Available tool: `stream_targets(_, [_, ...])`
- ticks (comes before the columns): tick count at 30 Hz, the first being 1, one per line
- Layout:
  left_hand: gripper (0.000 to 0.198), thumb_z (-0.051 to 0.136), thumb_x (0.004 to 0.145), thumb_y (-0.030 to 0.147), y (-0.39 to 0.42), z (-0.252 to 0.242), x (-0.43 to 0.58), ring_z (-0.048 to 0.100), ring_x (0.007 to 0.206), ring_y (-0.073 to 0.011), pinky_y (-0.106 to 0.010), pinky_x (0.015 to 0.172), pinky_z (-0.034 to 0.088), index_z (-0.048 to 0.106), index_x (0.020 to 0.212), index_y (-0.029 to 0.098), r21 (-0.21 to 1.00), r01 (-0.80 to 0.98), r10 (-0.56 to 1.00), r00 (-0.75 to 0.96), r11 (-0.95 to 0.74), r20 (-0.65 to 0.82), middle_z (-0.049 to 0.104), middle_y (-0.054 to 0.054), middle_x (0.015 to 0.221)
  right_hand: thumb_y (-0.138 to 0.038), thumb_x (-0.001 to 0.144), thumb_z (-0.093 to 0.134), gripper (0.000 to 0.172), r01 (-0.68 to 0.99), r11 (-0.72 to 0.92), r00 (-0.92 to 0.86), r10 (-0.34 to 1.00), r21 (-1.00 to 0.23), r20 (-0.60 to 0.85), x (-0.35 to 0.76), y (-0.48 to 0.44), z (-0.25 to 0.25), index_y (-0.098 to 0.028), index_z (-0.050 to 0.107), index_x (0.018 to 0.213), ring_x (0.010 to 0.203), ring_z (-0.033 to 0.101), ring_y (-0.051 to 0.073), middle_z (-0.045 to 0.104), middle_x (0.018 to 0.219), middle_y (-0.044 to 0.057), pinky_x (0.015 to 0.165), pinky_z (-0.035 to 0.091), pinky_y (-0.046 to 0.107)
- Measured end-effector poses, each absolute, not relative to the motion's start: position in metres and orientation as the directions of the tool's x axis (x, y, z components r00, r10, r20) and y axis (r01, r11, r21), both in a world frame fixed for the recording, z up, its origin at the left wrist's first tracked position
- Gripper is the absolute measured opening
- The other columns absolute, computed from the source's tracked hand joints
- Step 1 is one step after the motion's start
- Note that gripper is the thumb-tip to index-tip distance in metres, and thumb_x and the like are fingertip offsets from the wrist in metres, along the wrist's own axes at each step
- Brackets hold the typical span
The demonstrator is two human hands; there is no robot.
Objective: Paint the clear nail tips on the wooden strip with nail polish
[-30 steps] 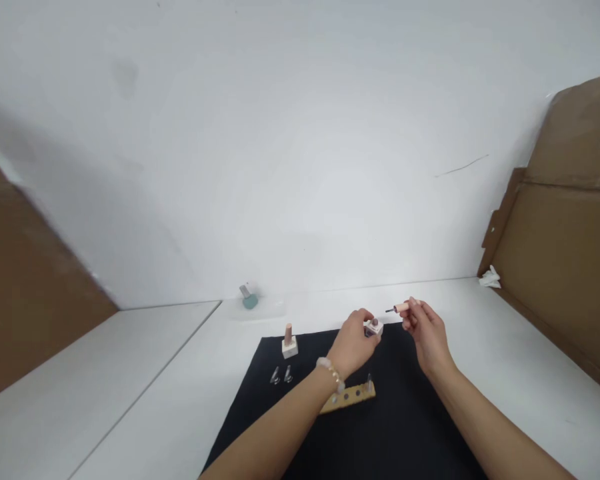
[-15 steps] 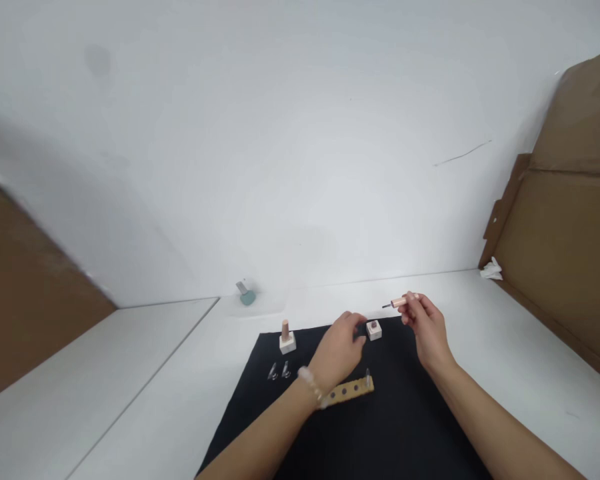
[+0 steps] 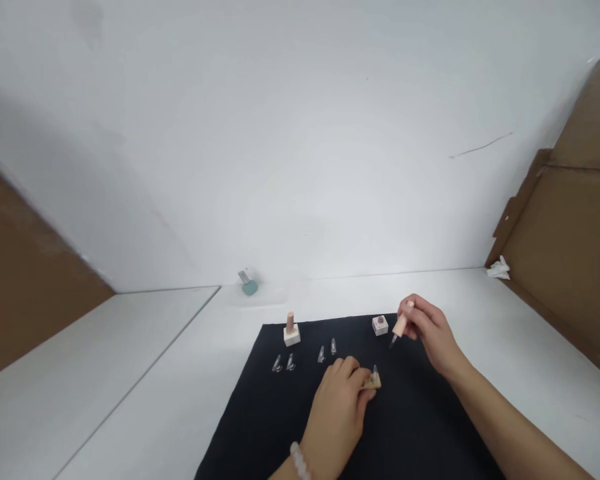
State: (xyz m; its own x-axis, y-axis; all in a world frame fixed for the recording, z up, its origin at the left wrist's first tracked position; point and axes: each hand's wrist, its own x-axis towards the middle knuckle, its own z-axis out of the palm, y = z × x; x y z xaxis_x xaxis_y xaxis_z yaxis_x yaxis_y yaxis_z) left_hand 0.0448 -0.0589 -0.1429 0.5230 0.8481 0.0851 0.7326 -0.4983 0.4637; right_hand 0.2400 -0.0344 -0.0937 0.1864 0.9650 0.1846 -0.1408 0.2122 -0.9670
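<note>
My right hand (image 3: pixel 427 330) pinches the pink cap of a nail polish brush (image 3: pixel 401 324), its dark bristles slanting down to the left over the black cloth. Just left of the brush stands the open nail polish bottle (image 3: pixel 380 325) in a white square block. My left hand (image 3: pixel 341 400) is closed around a tan nail tip holder strip (image 3: pixel 373 381), covering most of it. One clear nail tip (image 3: pixel 375 373) stands upright on the strip's right end. More clear nail tips, one pair (image 3: pixel 321 354) and another pair (image 3: pixel 291 362), stand on the cloth farther left.
A capped nail polish bottle (image 3: pixel 291 330) in a white block is at the cloth's back left. Behind it, a teal object with a grey handle (image 3: pixel 249 285) rests near the wall. Cardboard (image 3: pixel 560 220) rises on the right, with crumpled white tissue (image 3: pixel 499 268) beside it.
My left hand has come down from beside the open bottle onto the strip, uncovering a pair of nail tips. The brush has swung from level to pointing downward.
</note>
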Motion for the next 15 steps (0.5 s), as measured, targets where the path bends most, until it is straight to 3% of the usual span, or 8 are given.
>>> stream_targets(5, [0.023, 0.054, 0.094, 0.004, -0.064, -0.142, 0.037, 0.067, 0.089, -0.0272, -0.04, 0.082, 0.051, 0.07, 0.096, 0.019, 0.529, 0.676, 0.848, 0.493, -0.514, 0.195, 0.073, -0.007, 0.098, -0.042, 0.082, 0.08, 0.027, -0.059, 0.187, 0.115, 0.977, -0.981, 0.179, 0.234, -0.042, -0.089, -0.02, 0.068, 0.07, 0.052, 0.046, 0.013, 0.067, 0.058, 0.0, 0.052, 0.033, 0.026])
stream_targets(9, [0.017, 0.053, 0.098, 0.019, -0.069, -0.129, 0.027, 0.067, 0.078, -0.0231, -0.032, 0.072, 0.05, 0.069, 0.097, 0.024, 0.681, 0.538, 0.85, 0.461, -0.497, 0.256, 0.071, -0.004, 0.088, -0.048, 0.085, 0.076, 0.033, -0.079, 0.192, 0.15, 0.972, -0.978, 0.179, 0.23, -0.047, -0.086, -0.021, 0.066, 0.07, 0.052, 0.044, 0.012, 0.061, 0.06, -0.001, 0.052, 0.033, 0.026])
stream_targets(12, [0.012, 0.061, 0.093, 0.027, -0.067, -0.119, 0.02, 0.064, 0.072, -0.0191, -0.026, 0.065, 0.048, 0.072, 0.09, 0.025, 0.835, 0.44, 0.898, 0.419, -0.33, 0.133, 0.068, -0.001, 0.082, -0.052, 0.086, 0.074, 0.036, -0.118, 0.194, 0.189, 0.967, -0.974, 0.17, 0.227, -0.049, -0.082, -0.021, 0.065, 0.07, 0.052, 0.041, 0.012, 0.057, 0.062, -0.002, 0.05, 0.032, 0.027])
stream_targets(15, [0.007, 0.072, 0.078, 0.029, -0.061, -0.113, 0.016, 0.061, 0.071, -0.0194, -0.027, 0.064, 0.046, 0.076, 0.081, 0.023, 0.921, 0.384, 0.929, 0.358, -0.06, -0.089, 0.067, 0.0, 0.075, -0.053, 0.085, 0.074, 0.036, -0.14, 0.174, 0.193, 0.97, -0.975, 0.146, 0.225, -0.051, -0.08, -0.021, 0.067, 0.072, 0.052, 0.039, 0.013, 0.055, 0.062, -0.001, 0.049, 0.032, 0.027])
